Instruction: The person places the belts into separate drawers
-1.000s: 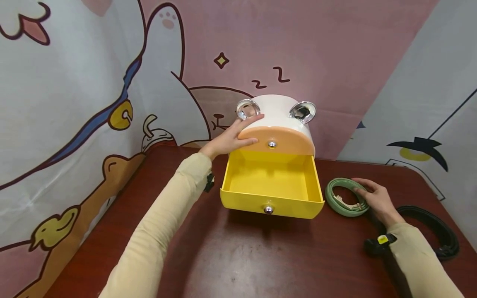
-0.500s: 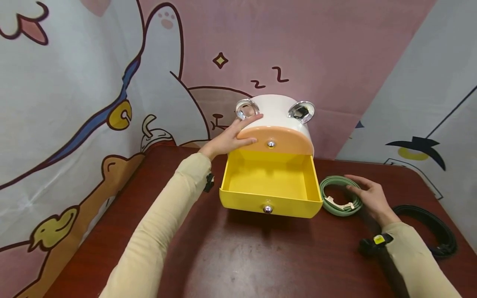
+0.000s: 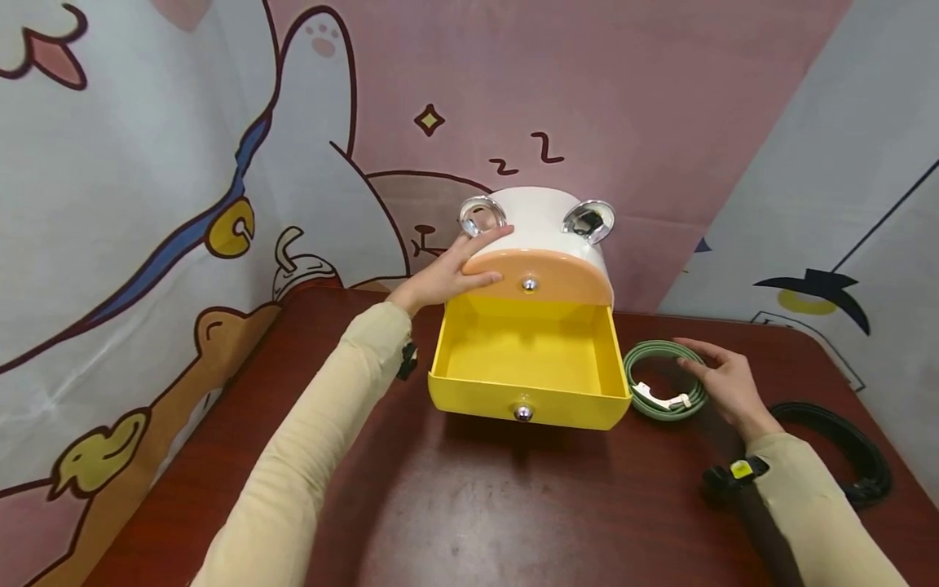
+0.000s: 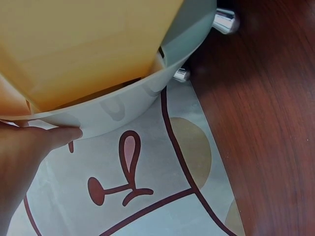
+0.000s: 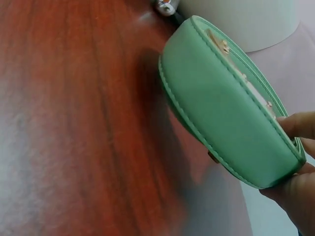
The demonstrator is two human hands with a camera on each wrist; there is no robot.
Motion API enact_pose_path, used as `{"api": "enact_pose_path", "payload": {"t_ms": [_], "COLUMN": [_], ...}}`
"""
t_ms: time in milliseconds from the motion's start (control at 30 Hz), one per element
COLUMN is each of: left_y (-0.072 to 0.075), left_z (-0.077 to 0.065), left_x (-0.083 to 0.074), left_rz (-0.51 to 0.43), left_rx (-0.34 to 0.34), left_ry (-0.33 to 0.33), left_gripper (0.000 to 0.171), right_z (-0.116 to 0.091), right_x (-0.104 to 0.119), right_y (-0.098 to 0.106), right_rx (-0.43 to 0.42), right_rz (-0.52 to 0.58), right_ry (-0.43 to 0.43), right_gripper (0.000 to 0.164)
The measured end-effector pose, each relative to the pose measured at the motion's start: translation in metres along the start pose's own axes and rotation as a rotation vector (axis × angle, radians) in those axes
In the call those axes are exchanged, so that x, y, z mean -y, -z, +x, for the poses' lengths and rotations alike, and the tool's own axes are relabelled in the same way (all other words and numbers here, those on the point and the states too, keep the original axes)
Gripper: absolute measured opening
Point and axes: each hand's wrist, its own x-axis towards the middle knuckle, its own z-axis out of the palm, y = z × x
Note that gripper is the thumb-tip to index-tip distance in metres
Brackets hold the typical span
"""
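Both hands are well apart as I look on: the left hand [image 3: 443,279] rests, fingers spread, on the white cabinet [image 3: 537,216] just by its left silver ear [image 3: 480,215], thumb against the orange front [image 3: 568,279], while the right hand [image 3: 728,390] pinches a coiled green belt [image 5: 226,108] between thumb and fingers. That belt is tilted just beside the right front corner of the pulled-out yellow drawer [image 3: 469,395], above the dark red table [image 3: 477,522]. Near the right sleeve [image 3: 814,505] lies a coiled black belt [image 3: 864,448], and a cartoon-printed cloth [image 3: 631,98] hangs behind the cabinet.
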Motion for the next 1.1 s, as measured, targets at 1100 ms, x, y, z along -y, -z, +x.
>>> {"api": "enact_pose_path", "payload": {"t_ms": [1100], "left_y": [0.0], "left_z": [0.0], "left_x": [0.002], "left_rz": [0.002], "left_rx": [-0.01], "left_ry": [-0.028], "left_gripper": [0.061], "right_z": [0.004], "right_x": [0.071], "right_y": [0.016], "right_rx": [0.016], "right_rz": [0.247], "right_ry": [-0.023], "right_gripper": [0.042]}}
